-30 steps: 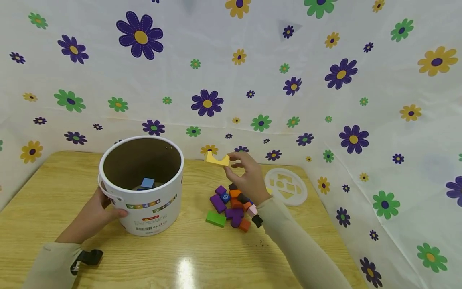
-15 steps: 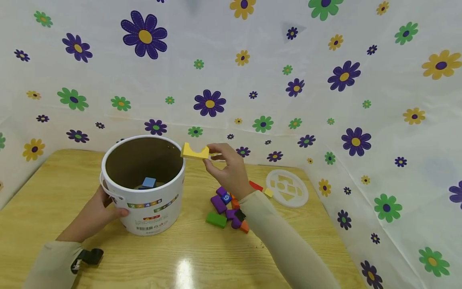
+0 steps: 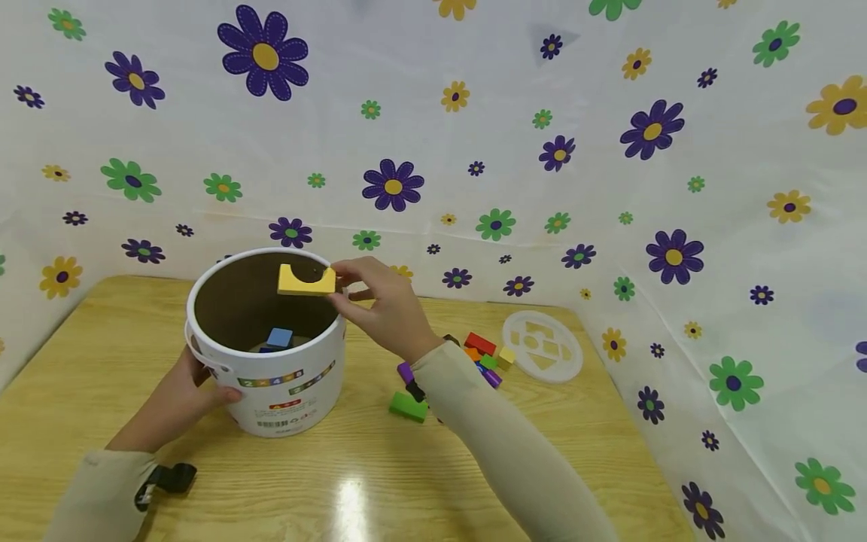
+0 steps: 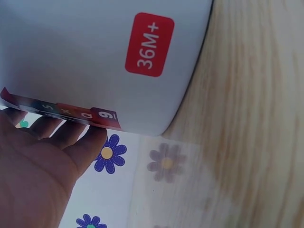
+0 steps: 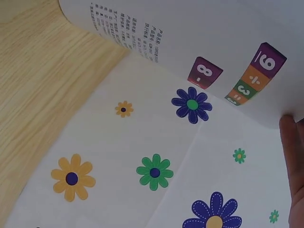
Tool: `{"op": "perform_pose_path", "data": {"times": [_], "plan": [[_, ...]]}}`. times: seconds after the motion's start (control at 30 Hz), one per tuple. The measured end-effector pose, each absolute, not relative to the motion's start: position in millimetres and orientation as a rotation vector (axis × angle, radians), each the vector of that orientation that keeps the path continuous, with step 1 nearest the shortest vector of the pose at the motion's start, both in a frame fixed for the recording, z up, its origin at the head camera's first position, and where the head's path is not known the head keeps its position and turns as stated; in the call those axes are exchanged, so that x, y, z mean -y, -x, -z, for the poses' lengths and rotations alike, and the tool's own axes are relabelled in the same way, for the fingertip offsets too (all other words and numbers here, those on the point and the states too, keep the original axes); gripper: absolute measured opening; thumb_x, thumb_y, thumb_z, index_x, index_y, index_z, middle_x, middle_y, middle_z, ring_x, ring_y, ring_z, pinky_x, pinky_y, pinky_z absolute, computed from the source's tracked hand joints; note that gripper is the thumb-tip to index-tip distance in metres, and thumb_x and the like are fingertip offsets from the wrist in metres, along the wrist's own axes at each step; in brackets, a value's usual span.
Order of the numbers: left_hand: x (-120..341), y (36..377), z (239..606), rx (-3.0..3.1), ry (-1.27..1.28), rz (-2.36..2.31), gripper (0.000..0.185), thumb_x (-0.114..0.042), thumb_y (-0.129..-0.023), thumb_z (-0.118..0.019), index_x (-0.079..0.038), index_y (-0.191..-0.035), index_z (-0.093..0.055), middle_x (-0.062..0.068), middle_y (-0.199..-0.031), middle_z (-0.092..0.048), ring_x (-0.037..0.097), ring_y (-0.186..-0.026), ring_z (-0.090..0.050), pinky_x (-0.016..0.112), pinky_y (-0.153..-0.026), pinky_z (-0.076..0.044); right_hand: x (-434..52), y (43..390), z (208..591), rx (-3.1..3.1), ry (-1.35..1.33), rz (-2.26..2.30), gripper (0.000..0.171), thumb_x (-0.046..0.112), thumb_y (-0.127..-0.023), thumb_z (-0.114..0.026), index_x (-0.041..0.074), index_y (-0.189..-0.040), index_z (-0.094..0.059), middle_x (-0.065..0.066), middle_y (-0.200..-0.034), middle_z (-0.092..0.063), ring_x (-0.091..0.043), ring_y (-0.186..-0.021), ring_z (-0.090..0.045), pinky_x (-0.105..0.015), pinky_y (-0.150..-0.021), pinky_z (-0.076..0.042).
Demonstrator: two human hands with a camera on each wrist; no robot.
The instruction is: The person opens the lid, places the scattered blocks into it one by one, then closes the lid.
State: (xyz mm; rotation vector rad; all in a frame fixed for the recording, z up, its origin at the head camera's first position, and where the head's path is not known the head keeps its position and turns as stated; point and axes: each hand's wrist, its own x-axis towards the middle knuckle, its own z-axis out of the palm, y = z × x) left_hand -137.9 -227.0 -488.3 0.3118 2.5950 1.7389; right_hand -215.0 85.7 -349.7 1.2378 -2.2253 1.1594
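Observation:
My right hand [image 3: 389,305] pinches a yellow block [image 3: 306,284] with a semicircular notch between thumb and fingers. The block is over the mouth of a white bucket [image 3: 291,399], notch facing up. In the right wrist view, part of my right hand [image 5: 295,166] appears at the right edge, beside the bucket wall [image 5: 166,28]. My left hand [image 3: 172,399] holds the bucket by its left side, thumb on the front and fingers near the handle. Its fingertips meet the printed wall [image 4: 85,61] in the left wrist view. Inside the bucket lies a light blue block [image 3: 279,337].
On the table [image 3: 284,489], right of the bucket, lie several coloured blocks, among them a green block [image 3: 408,406] and a red block [image 3: 480,344]. My right forearm hides part of the pile. A white round cut-out plate [image 3: 542,346] lies farther right. Flowered cloth [image 3: 433,135] stands behind.
My right hand has carried the yellow block leftward from above the block pile to over the bucket's mouth. My left hand has kept its hold on the bucket.

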Motion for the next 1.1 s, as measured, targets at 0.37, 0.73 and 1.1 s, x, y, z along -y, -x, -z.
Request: {"op": "perform_pose_path", "data": {"times": [0.37,0.73,1.1], "plan": [[226.0,136.3,486.9,-2.605,-0.334,-1.739,0.103,-0.031,-0.096,-0.077,-0.032,-0.165,-0.001,0.024,-0.158,-0.028,0.053,-0.143,-0.029,0.08,-0.11,-0.025,-75.9,215.2,352.2,2.303,-1.246,-1.035,0.034,0.011,-0.095,-0.077,0.002,-0.126,-0.066,-0.007,-0.117,-0.069,-0.012,-0.092,-0.066,-0.026,-0.073,-0.061],[228.9,136.3,488.4,-2.595,-0.308,-1.73,0.104,-0.038,-0.096,-0.075,-0.036,-0.164,0.003,0.024,-0.16,-0.025,0.055,-0.144,-0.025,0.081,-0.11,-0.024,-70.7,219.6,347.9,2.308,-1.362,-1.03,0.034,0.013,-0.095,-0.077,0.004,-0.127,-0.066,-0.005,-0.121,-0.068,-0.007,-0.087,-0.062,-0.021,-0.071,-0.057],[228.7,136.6,489.3,-2.593,-0.348,-1.731,0.101,-0.036,-0.097,-0.074,-0.036,-0.164,0.001,0.022,-0.161,-0.026,0.052,-0.143,-0.027,0.079,-0.111,-0.025,-74.7,222.1,348.6,2.286,-1.402,-1.107,0.024,0.008,-0.095,-0.075,0.003,-0.118,-0.069,-0.006,-0.11,-0.068,-0.005,-0.082,-0.059,-0.015,-0.069,-0.053]]}}
